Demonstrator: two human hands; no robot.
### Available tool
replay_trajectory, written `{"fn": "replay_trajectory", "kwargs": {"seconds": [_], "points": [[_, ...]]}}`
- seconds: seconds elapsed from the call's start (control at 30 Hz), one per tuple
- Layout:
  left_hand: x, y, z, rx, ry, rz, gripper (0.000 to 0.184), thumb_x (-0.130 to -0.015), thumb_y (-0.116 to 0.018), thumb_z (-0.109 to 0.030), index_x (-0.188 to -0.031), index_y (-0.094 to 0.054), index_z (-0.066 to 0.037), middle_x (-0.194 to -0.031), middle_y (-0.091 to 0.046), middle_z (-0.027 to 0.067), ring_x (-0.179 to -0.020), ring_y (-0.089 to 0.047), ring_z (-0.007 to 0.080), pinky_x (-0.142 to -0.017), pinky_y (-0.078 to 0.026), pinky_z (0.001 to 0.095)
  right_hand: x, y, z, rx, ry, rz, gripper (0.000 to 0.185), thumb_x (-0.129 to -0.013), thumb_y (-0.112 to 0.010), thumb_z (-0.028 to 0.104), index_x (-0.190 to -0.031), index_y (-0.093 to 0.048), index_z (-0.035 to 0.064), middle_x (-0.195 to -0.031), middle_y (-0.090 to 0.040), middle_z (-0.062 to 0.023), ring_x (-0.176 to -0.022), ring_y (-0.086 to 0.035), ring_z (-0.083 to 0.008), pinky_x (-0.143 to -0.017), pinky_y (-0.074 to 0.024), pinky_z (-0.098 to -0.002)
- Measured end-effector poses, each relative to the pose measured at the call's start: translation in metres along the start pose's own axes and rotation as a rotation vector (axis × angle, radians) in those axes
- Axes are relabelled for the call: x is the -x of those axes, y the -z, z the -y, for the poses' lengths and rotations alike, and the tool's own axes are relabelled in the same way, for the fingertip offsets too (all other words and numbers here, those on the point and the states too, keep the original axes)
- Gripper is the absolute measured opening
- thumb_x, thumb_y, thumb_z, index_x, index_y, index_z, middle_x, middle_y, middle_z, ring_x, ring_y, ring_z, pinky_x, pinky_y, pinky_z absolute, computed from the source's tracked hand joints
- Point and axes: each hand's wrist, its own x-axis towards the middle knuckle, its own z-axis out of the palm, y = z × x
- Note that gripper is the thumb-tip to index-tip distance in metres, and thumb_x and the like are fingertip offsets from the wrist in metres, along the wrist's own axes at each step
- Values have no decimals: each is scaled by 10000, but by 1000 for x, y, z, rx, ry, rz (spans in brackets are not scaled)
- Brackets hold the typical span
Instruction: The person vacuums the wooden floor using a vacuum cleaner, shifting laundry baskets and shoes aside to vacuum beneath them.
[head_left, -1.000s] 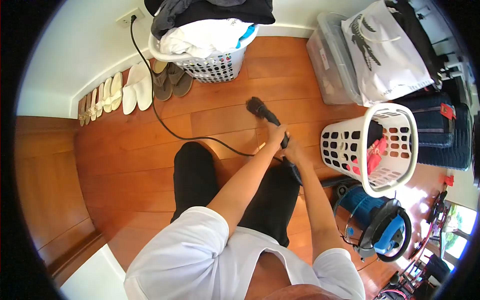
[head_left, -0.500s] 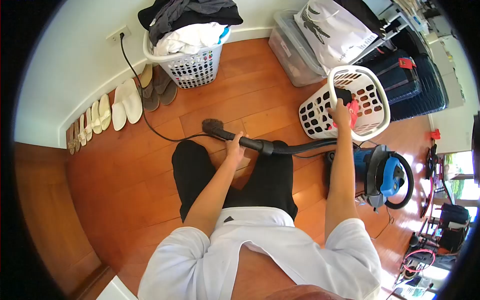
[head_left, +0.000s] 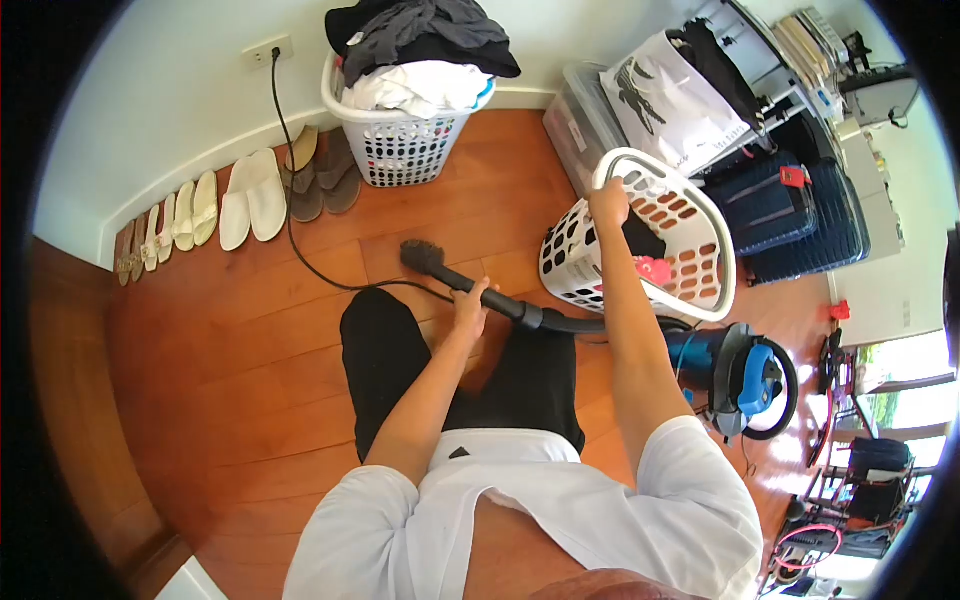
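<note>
My left hand point(head_left: 470, 308) is wrapped round the black vacuum cleaner wand point(head_left: 508, 306), held low over the floor between my knees. At its far end the brush head point(head_left: 422, 257) is at floor level. My right hand point(head_left: 608, 203) grips the near-left rim of a white laundry basket point(head_left: 727, 285), which is tilted with its opening toward me. Inside lie a black cloth point(head_left: 642, 237) and a pink cloth point(head_left: 653, 270). My right forearm hides part of the basket's side and the hose. The blue vacuum cleaner point(head_left: 762, 378) stands beyond my right arm.
Another basket point(head_left: 405, 150), heaped with clothes, stands by the wall. Several pairs of slippers point(head_left: 252, 200) line the skirting. A power cord point(head_left: 300, 250) runs from the outlet point(head_left: 267, 51) across the floor. A clear bin point(head_left: 575, 135) and dark suitcases point(head_left: 830, 225) stand behind the held basket.
My right hand and the laundry basket have moved left, and the basket has tilted more. The left hand keeps its hold on the wand, nearly in place. The view has shifted slightly.
</note>
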Motion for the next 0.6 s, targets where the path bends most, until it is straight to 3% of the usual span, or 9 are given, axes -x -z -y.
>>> {"fn": "replay_trajectory", "kwargs": {"seconds": [0.13,0.2,0.27,0.3,0.4,0.43,0.5,0.57,0.6], "points": [[18,-11,-17,-63,32,-6,338,-857,-692,-117,-1036,-413,-54,-927,-585,86,-892,-649,232,-793,-558,408,-46,-32,40,-124,-50,-59,625,-696,-766,308,-1090,-484,-85,-1068,-635,-305,-1002,-637,-426,-886,-487,-460],[28,-23,-30,-107,28,-9,324,-862,-690,-122,-1013,-412,-55,-931,-586,86,-915,-652,233,-812,-547,404,-83,-62,45,-594,-62,-19,658,-705,-774,241,-1158,-456,-115,-983,-641,-245,-838,-655,-327,-749,-536,-383],[34,-32,-36,-157,40,-26,321,-864,-689,-123,-1004,-407,-59,-935,-587,88,-920,-654,235,-790,-554,399,-102,-56,44,-977,127,265,529,-734,-747,178,-1142,-519,-72,-918,-635,-168,-735,-620,-247,-627,-520,-329],[16,-18,-28,-168,82,74,494,-866,-677,-91,-1125,-257,-77,-973,-553,112,-887,-668,254,-785,-575,368,-104,-41,27,-533,683,236,432,-778,-708,191,-1122,-567,-28,-907,-633,-141,-703,-609,-222,-602,-505,-323],[5,-15,-24,-149,57,92,489,-868,-673,-86,-1122,-255,-75,-977,-550,112,-886,-665,260,-785,-578,379,-44,53,29,50,414,870,414,-909,-577,353,-1220,-637,86,-1092,-650,-185,-930,-638,-216,-791,-517,-312],[5,-17,-25,-131,48,81,472,-868,-674,-84,-1112,-269,-71,-969,-552,110,-886,-664,261,-787,-578,382,-39,50,-11,-68,761,771,606,-860,-648,420,-1328,-531,54,-1214,-617,-213,-1061,-629,-308,-950,-456,-371],[7,-21,-30,-95,32,55,438,-867,-675,-80,-1092,-299,-65,-954,-556,107,-884,-662,263,-791,-577,386,12,84,-52,-227,533,746,699,-833,-672,452,-1377,-481,58,-1270,-595,-193,-1112,-614,-283,-975,-441,-356],[3,-18,-30,-99,59,56,398,-864,-679,-78,-1059,-333,-60,-933,-562,102,-881,-661,260,-794,-576,385,43,106,-92,-62,351,917,733,-805,-700,456,-1392,-472,80,-1264,-595,-203,-1106,-617,-294,-965,-446,-356],[2,-17,-30,-105,75,57,378,-863,-681,-77,-1043,-349,-57,-922,-565,100,-880,-660,258,-796,-575,384,57,100,-116,-55,376,928,754,-787,-717,454,-1403,-461,102,-1220,-605,-239,-1064,-637,-307,-920,-471,-361]]}}
